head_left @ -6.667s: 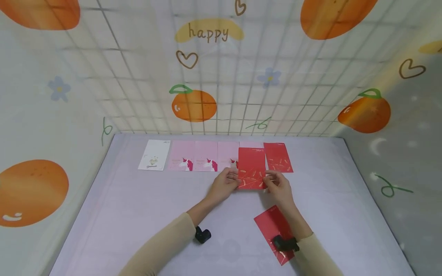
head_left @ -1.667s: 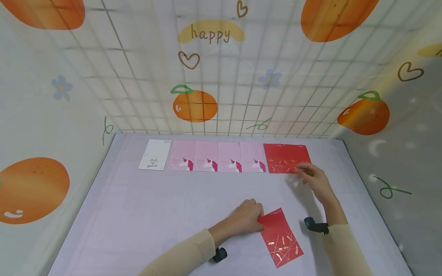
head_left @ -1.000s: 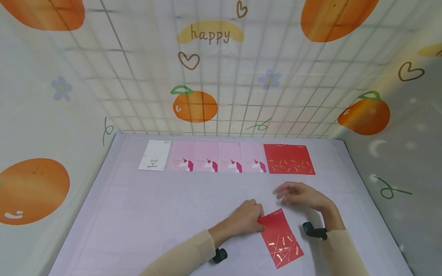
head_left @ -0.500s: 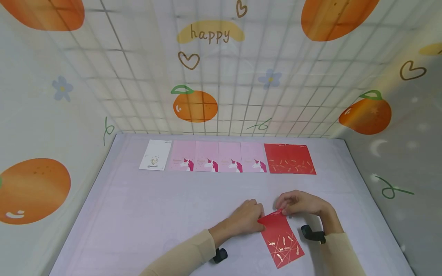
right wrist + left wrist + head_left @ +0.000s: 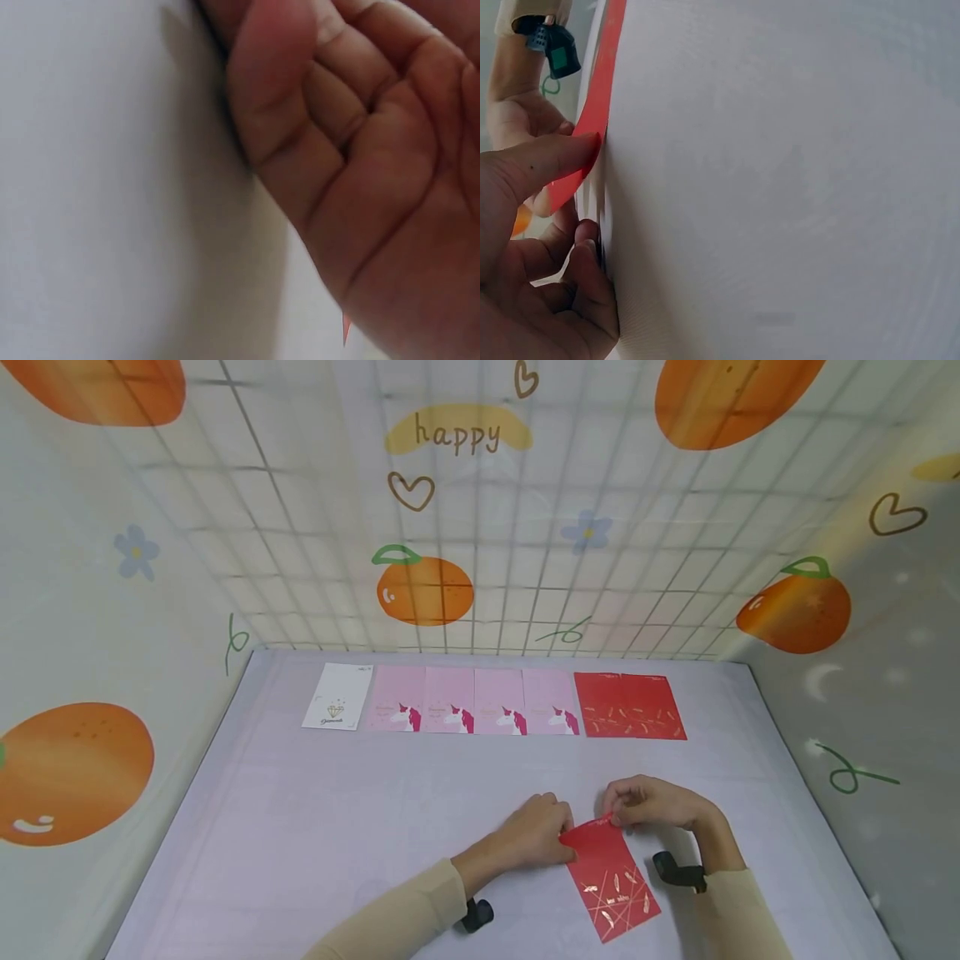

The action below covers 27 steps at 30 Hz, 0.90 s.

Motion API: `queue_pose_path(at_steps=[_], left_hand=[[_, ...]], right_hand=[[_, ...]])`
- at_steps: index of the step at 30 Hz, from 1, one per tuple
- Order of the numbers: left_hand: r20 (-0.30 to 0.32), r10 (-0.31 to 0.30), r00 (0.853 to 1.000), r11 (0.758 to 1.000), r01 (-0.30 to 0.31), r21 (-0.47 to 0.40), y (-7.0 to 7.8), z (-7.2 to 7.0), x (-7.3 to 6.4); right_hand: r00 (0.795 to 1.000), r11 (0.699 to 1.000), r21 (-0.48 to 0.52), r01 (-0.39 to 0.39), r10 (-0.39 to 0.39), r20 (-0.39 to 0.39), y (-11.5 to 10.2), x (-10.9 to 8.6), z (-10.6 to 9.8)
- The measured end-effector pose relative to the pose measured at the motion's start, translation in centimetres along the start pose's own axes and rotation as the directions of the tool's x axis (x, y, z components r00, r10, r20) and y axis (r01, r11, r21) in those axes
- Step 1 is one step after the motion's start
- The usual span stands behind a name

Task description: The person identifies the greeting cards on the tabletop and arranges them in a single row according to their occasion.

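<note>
A red envelope point(image 5: 611, 881) with gold feather prints lies slanted near the front of the table. My left hand point(image 5: 534, 831) pinches its upper left corner, and in the left wrist view the left thumb point(image 5: 559, 156) presses on the bent red paper point(image 5: 592, 120). At the upper right corner, my right hand point(image 5: 658, 802) holds the edge between thumb and fingers. The right wrist view shows mostly the palm point(image 5: 390, 187), with a red sliver of the envelope point(image 5: 346, 328) below it.
Along the back of the table point(image 5: 300, 827) runs a row: a white diamond-print envelope point(image 5: 336, 693), several pink unicorn envelopes point(image 5: 450, 693) and two red envelopes point(image 5: 628, 702) side by side. A printed curtain point(image 5: 480, 518) stands behind and at the sides.
The red envelope earlier held in both hands now lies at the row's right end. My left hand moved to the near envelope; my right hand came back and took its upper right corner.
</note>
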<state>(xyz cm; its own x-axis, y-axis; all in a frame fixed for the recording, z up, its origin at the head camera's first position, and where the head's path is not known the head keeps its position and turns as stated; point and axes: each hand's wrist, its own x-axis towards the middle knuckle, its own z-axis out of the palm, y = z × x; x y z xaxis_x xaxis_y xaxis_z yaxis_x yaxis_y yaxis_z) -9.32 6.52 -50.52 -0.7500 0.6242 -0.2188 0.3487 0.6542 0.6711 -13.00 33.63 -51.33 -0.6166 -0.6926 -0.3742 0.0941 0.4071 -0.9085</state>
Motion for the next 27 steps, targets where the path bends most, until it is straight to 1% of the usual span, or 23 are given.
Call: queue_pose_path(at_steps=[3, 5, 9, 15, 18, 21, 23, 27], left_hand=[[0.015, 0.004, 1.0, 0.995, -0.002, -0.101, -0.3, -0.2, 0.1], [0.03, 0.002, 1.0, 0.983, 0.003, -0.181, -0.6, -0.4, 0.1], [0.058, -0.015, 0.998, 0.946, 0.033, -0.323, -1.0, -0.7, 0.0], [0.063, -0.037, 0.997, 0.896, 0.061, -0.44, -1.4, -0.9, 0.0], [0.051, -0.045, 0.998, 0.862, 0.065, -0.503, -1.6, -0.8, 0.2], [0.035, -0.05, 0.998, 0.82, 0.061, -0.569, -1.8, -0.7, 0.3], [0.031, -0.05, 0.998, 0.788, 0.059, -0.612, -1.8, -0.6, 0.3], [0.035, -0.054, 0.998, 0.727, 0.063, -0.684, -1.8, -0.5, 0.3]], right_hand=[[1.0, 1.0, -0.013, 0.01, -0.01, -0.013, -0.2, -0.1, 0.0], [0.999, 1.0, -0.018, 0.01, -0.01, -0.031, -0.3, -0.2, 0.1], [0.996, 1.0, -0.007, -0.002, 0.002, -0.089, -0.4, -0.3, 0.1], [0.98, 1.0, -0.01, -0.008, 0.006, -0.2, -0.9, -0.6, 0.1], [0.969, 1.0, -0.018, 0.002, -0.007, -0.248, -1.2, -0.7, 0.1], [0.95, 1.0, -0.018, -0.002, -0.004, -0.313, -1.4, -0.6, 0.1], [0.931, 1.0, -0.011, -0.005, 0.001, -0.365, -1.6, -0.5, 0.1], [0.885, 0.999, 0.035, -0.005, 0.02, -0.464, -1.9, -0.4, 0.0]])
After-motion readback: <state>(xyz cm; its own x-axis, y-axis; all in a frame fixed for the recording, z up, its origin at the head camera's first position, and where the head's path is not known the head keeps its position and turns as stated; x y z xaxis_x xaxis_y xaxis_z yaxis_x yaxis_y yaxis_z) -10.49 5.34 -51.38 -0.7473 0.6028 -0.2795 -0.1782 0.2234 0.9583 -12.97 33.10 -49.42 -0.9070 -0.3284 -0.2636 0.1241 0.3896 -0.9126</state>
